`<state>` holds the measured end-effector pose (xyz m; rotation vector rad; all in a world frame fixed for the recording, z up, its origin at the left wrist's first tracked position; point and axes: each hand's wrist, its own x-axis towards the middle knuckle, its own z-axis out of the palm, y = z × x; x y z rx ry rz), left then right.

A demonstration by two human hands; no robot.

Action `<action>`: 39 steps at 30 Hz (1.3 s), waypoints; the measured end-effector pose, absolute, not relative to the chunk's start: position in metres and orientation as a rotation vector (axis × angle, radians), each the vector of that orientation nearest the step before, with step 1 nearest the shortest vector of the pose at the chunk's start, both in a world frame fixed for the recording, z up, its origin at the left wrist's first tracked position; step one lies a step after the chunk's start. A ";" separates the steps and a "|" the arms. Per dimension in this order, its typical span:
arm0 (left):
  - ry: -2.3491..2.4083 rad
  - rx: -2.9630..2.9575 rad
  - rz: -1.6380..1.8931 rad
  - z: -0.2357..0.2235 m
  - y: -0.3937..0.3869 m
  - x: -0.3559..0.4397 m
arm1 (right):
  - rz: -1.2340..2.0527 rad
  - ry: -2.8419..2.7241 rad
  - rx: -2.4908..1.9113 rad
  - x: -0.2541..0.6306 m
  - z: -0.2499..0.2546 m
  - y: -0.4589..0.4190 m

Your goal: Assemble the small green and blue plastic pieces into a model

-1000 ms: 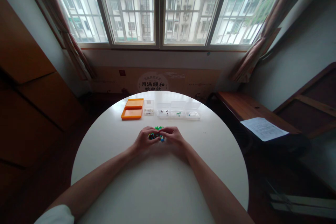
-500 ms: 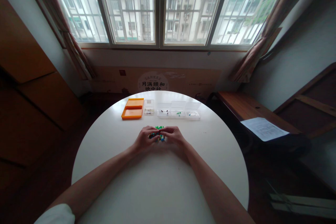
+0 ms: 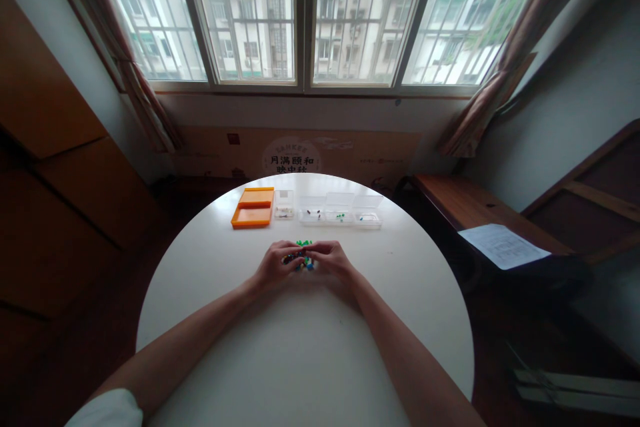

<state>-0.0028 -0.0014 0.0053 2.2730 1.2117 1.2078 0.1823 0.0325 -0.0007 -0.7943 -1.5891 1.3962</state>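
Small building bricks heaped just under my fingers, both hands in close.
The heap of coloured bricks (image 3: 294, 257) lies on the bench (image 3: 320, 333), below and between the fingers of my left hand (image 3: 275, 259) and right hand (image 3: 331, 257); the fingertips come together above it, but from this far I cannot tell whether they pinch a brick. I'd keep the touch light and the wrists low, so loose pieces don't scatter. Beyond the left fingers sit an orange case (image 3: 254, 215) and a small clear box (image 3: 284, 212); beyond the right, a clear compartment box (image 3: 340, 217). Against half a second ago, I see no clear shift.
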 end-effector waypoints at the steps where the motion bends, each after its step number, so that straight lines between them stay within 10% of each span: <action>1: 1.212 2.274 1.208 0.005 -0.001 -0.003 | 1.396 -1.588 -0.791 0.182 -0.001 0.033; 39: 1.284 1.970 1.405 0.014 -0.002 -0.004 | 1.375 -1.524 -0.828 0.183 -0.004 0.033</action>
